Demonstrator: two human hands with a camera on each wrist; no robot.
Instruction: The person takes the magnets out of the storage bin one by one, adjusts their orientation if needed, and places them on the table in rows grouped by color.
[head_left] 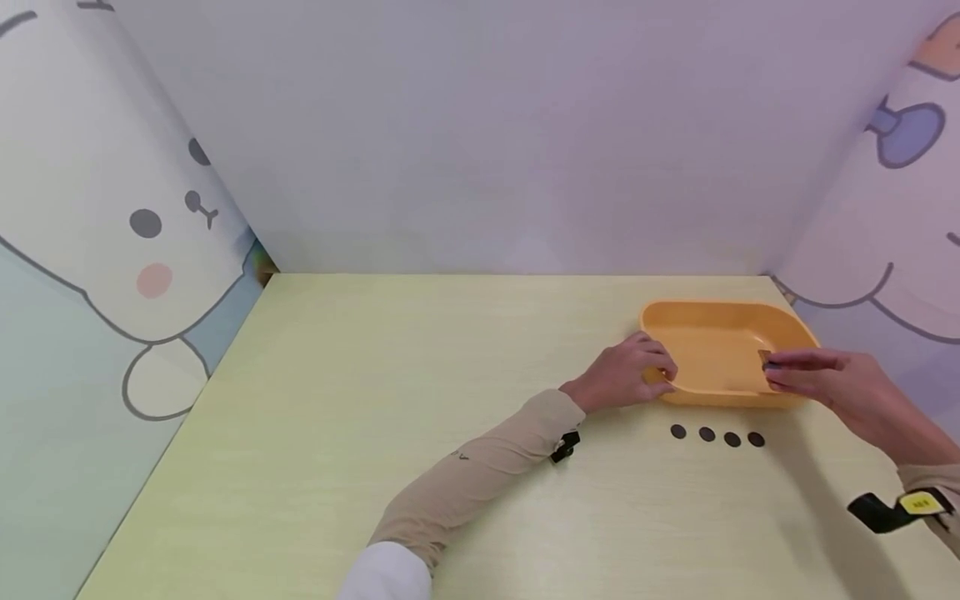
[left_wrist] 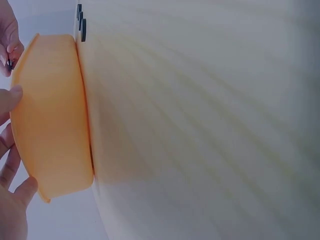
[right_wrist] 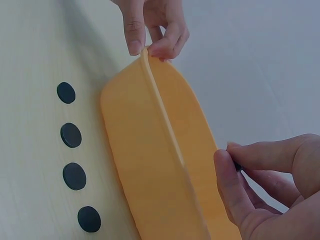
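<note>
An orange plastic tray (head_left: pixel 712 398) with rounded corners lies toward the back right of the table. My left hand (head_left: pixel 626 372) grips its near left corner, thumb outside and fingers over the rim in the right wrist view. Above the tray's right part, my right hand (head_left: pixel 836 379) pinches a small black disc (right_wrist: pixel 237 166) between thumb and fingertips, which cover most of it. Several flat black discs, among them the leftmost disc (head_left: pixel 678 432), lie in a row on the table before the tray.
The pale wooden table (head_left: pixel 337 433) meets a plain back wall (head_left: pixel 487 150). Side walls with cartoon drawings stand at left (head_left: pixel 97 250) and right (head_left: pixel 862 217), the right one close to the tray. Each wrist wears a small black camera mount.
</note>
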